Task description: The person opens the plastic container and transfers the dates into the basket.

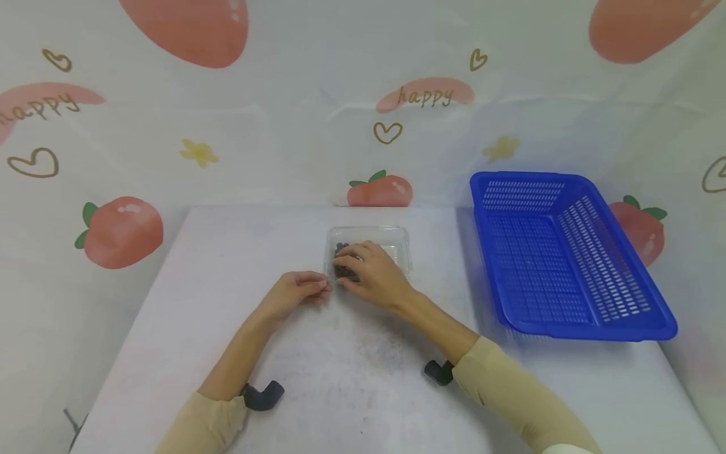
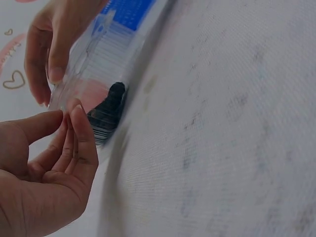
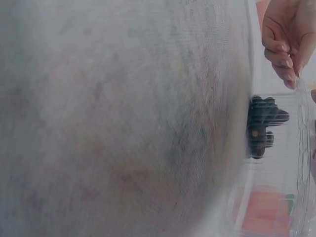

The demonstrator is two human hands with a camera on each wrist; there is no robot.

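Observation:
A clear plastic box lies mid-table with a clump of small dark pieces inside at its near left end. My right hand lies over the box, fingers curled round its near left edge. My left hand meets the same corner from the left, thumb and fingertips pinched together at the thin rim. The left wrist view shows the dark pieces behind the clear wall. In the right wrist view, the left hand's fingers curl at the rim above the dark pieces.
A blue slotted basket stands on the right of the white table, holding nothing that I can see. A strawberry-print cloth backs the table. Black camera mounts sit at both wrists.

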